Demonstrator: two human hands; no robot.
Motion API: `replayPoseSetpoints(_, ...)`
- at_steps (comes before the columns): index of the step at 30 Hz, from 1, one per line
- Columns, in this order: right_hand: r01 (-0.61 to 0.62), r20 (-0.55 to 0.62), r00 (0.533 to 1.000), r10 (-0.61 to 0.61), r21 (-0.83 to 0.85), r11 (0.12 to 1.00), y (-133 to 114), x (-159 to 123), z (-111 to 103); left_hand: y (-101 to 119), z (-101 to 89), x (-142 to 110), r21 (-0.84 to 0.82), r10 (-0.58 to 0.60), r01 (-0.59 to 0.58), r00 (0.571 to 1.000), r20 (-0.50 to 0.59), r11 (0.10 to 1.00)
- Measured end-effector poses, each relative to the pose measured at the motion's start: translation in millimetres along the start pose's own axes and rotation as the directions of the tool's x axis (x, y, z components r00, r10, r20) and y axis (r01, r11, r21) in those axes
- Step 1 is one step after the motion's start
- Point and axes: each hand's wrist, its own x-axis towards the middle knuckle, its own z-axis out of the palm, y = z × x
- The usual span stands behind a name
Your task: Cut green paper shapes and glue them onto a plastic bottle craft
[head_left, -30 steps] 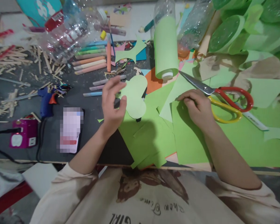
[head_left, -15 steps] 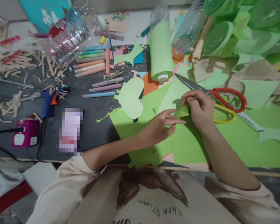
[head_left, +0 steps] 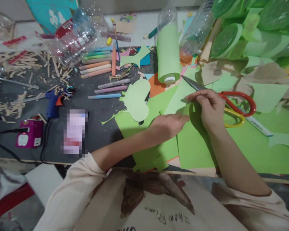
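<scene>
A small piece of green paper (head_left: 186, 110) spans the gap between my two hands, hard to tell from the green sheets below. My left hand (head_left: 169, 127) is closed, its fingertips pinching the lower end. My right hand (head_left: 211, 107) is closed too, thumb and fingers pinched at the upper end. Partly behind my right hand lie scissors (head_left: 240, 102) with one red and one yellow handle. Under both hands are green paper sheets (head_left: 196, 154). Left of them is a pale green rounded paper cutout (head_left: 137, 101).
A plastic bottle wrapped in green paper (head_left: 169, 53) lies beyond my hands. Green bottle pieces (head_left: 267, 41) crowd the back right. On the left are markers (head_left: 108, 97), a glue gun (head_left: 52, 103), a phone (head_left: 74, 131), a purple box (head_left: 30, 133) and wood sticks (head_left: 21, 64).
My left hand's fingers, spread before, have closed together at the paper. My right hand has shifted slightly right. The whole view has moved a little.
</scene>
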Motion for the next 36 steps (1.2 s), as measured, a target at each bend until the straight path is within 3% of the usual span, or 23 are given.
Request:
replayPoseSetpoints(3,0.007,-0.004,1.000,-0.007,0.005,1.000,1.8,4.1,-3.0,0.3,-1.4,3.3,-0.104,-0.013,0.015,1.000,0.023,0.994)
replayPoseSetpoints(7,0.012,0.018,1.000,-0.011,-0.088,0.996,7.5,9.7,-12.7,-5.7,0.1,-2.4,-0.289,0.017,-0.030,0.999,-0.049,0.957)
replayPoseSetpoints(15,0.044,0.024,0.999,-0.040,-0.168,0.985,17.7,13.1,-29.6,-35.5,-13.8,-48.2,-0.411,-0.070,0.002,0.986,-0.152,0.912)
replayPoseSetpoints(19,0.070,0.054,0.997,-0.061,-0.189,0.979,20.6,12.2,-30.3,-53.0,-21.2,-73.1,-0.359,-0.142,0.063,0.970,-0.198,0.931)
replayPoseSetpoints(23,0.090,0.070,0.994,-0.080,-0.164,0.982,23.3,11.4,-30.6,-66.2,-25.9,-88.6,-0.263,-0.261,0.184,0.918,-0.297,0.947)
replayPoseSetpoints(26,0.113,0.082,0.992,-0.101,-0.166,0.980,25.3,11.4,-30.4,-66.8,-24.5,-91.8,-0.312,-0.272,0.165,0.901,-0.338,0.936)
replayPoseSetpoints(32,0.199,0.097,0.979,-0.182,-0.225,0.954,25.5,11.8,-28.9,-53.0,-13.6,-78.0,-0.548,-0.224,0.062,0.947,-0.233,0.834)
replayPoseSetpoints(36,0.193,0.098,0.980,-0.175,-0.239,0.952,23.6,11.5,-28.0,-43.1,-9.6,-67.9,-0.577,-0.197,0.111,0.977,-0.088,0.809)
